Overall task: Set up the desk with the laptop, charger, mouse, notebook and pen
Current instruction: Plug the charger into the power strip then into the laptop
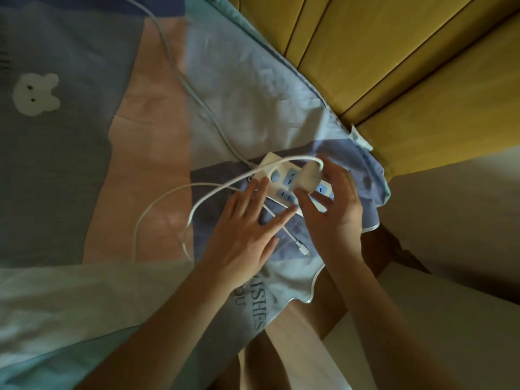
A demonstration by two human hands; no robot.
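A white power strip (pixel 277 175) with blue sockets lies on the patchwork bedspread (pixel 157 130). A white charger block (pixel 306 177) sits on the strip, and my right hand (pixel 334 209) grips it by its sides. Its thin white cable (pixel 180 204) loops left over the bedspread, and the cable's plug end (pixel 302 249) lies between my two hands. My left hand (pixel 247 235) lies flat with spread fingers, pressing on the near end of the strip. No laptop, mouse, notebook or pen is in view.
The strip's thick grey cord (pixel 197 97) runs up and away across the bed. A yellow padded headboard (pixel 394 66) rises at the upper right. The bedspread's corner hangs over the bed edge, with pale floor (pixel 464 220) at the right and my legs below.
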